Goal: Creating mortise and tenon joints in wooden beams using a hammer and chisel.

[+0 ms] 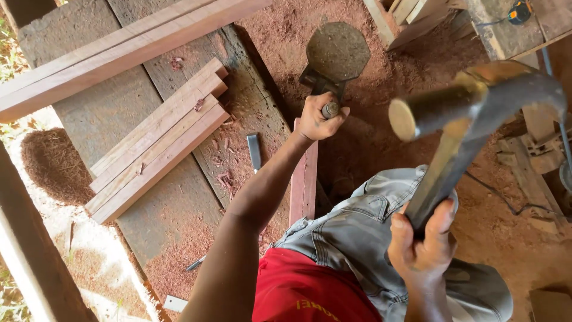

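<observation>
Left hand [319, 117] grips chisel [329, 109] upright on red board [304, 179] — steadying it. Right hand [420, 241] clasps hammer [471, 119] raised near — poised above. Planks [158, 140] stacked left.

Raised hammer [471, 119], chisel [329, 109] in hand

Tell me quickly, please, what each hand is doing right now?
Left hand: closed around a round-ended metal tool handle.
Right hand: closed around a raised dark steel claw hammer.
</observation>
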